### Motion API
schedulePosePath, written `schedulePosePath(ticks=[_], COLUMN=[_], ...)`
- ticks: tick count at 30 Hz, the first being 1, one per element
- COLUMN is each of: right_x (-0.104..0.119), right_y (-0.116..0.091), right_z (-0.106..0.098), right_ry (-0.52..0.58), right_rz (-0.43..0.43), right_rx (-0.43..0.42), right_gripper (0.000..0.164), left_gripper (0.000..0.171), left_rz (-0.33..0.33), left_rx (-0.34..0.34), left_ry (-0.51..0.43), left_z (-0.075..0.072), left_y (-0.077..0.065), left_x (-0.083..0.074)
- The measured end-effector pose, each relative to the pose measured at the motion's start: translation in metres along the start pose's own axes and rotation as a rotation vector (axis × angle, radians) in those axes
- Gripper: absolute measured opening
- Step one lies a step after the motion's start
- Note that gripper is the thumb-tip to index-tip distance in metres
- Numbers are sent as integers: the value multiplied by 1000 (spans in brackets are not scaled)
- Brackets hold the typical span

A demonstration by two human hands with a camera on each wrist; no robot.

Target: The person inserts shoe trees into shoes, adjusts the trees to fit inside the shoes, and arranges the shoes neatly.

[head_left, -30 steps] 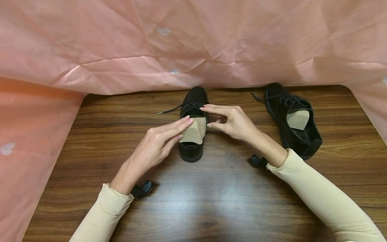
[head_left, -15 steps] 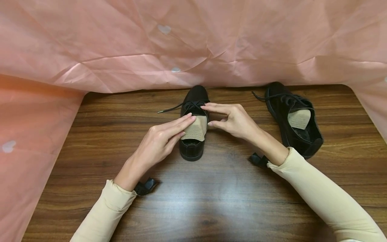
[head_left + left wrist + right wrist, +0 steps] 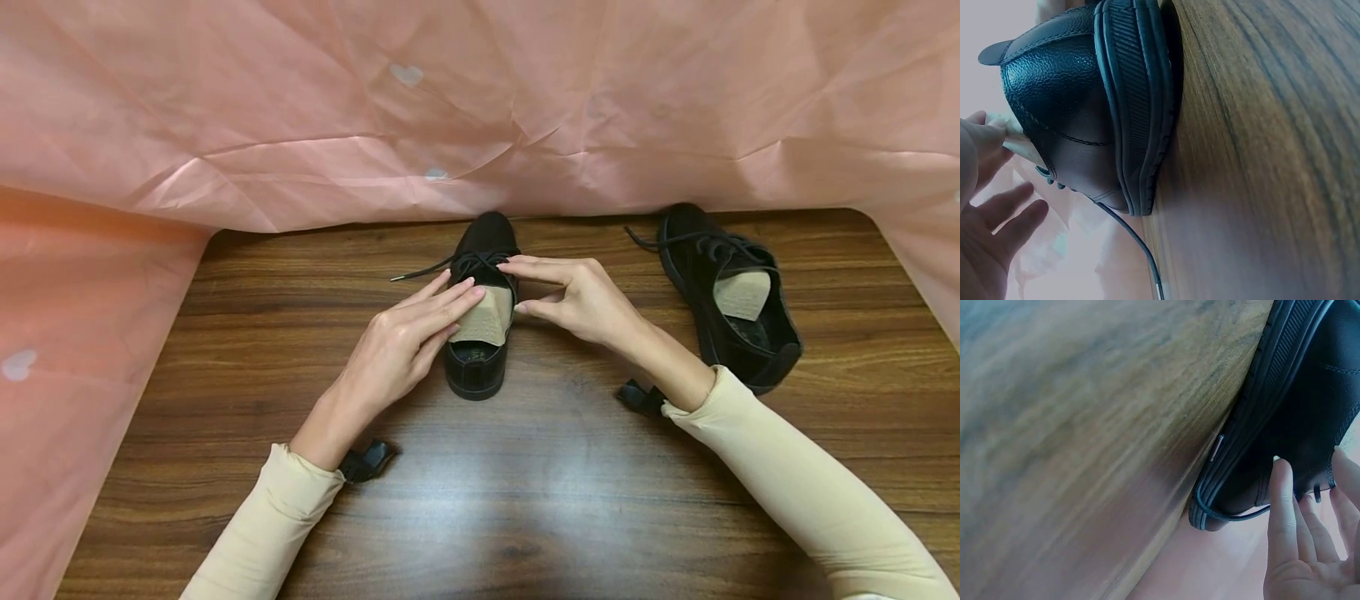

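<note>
A black lace-up shoe (image 3: 475, 367) stands with its toe toward the pink cloth. A beige moulded shoe insert (image 3: 483, 321) sits in its opening, its front part hidden inside the shoe. From the left, my left hand (image 3: 408, 333) pinches the insert's edge between thumb and finger, and the other fingers spread forward. My right hand (image 3: 581, 300) is at the shoe's right side. Its fingertips touch near the laces (image 3: 480, 260) and its thumb tip meets the opening's edge. In the right wrist view, those fingers (image 3: 1282, 512) look fairly straight beside the black upper.
A second black shoe (image 3: 738, 342) stands angled at the right, with a similar beige insert (image 3: 742, 296) inside and one lace trailing left. Pink cloth (image 3: 480, 108) hangs behind the wooden table (image 3: 517, 508). A black wrist camera (image 3: 367, 460) sits under the left wrist.
The insert has shifted slightly toward the toe, so more of the heel's inside shows. My left hand has moved forward a little, and its fingers have spread apart. My right hand stays nearly still.
</note>
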State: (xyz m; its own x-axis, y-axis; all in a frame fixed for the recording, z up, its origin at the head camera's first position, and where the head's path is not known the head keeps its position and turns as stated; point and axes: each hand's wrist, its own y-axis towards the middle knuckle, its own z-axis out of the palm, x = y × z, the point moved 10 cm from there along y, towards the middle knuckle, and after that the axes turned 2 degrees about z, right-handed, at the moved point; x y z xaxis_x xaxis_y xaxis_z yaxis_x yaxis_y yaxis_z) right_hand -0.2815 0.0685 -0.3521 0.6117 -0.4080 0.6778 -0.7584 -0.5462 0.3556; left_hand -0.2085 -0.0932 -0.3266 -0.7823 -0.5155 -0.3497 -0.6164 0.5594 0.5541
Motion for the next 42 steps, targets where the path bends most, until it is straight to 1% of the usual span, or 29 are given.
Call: schedulePosePath(ticks=[4, 8, 16, 20, 26, 32, 35, 39, 42], right_x=[0, -2, -3, -3, -3, -4, -3, -2, -2], right_y=[0, 0, 0, 0, 1, 1, 1, 2, 1], right_z=[1, 1, 1, 2, 2, 3, 3, 2, 2], right_ry=[-4, 10, 6, 10, 13, 41, 23, -2, 2], right_rz=[2, 16, 22, 25, 21, 40, 35, 25, 28], right_rx=[2, 7, 6, 13, 13, 26, 23, 10, 9], right_gripper=[52, 52, 53, 54, 52, 52, 52, 53, 53], left_gripper=[47, 46, 47, 44, 33, 32, 36, 53, 63], left_rz=[-18, -40, -26, -32, -35, -30, -50, -93, -116], left_rx=[-4, 6, -16, -50, -106, -133, -136, -127, -118], left_ry=[7, 20, -25, -28, -69, -92, -81, -51, -44], left_z=[1, 2, 4, 4, 0, -3, -3, -1, 0], left_y=[0, 1, 4, 5, 11, 16, 18, 19, 20], left_x=[3, 6, 9, 11, 15, 16, 18, 24, 28])
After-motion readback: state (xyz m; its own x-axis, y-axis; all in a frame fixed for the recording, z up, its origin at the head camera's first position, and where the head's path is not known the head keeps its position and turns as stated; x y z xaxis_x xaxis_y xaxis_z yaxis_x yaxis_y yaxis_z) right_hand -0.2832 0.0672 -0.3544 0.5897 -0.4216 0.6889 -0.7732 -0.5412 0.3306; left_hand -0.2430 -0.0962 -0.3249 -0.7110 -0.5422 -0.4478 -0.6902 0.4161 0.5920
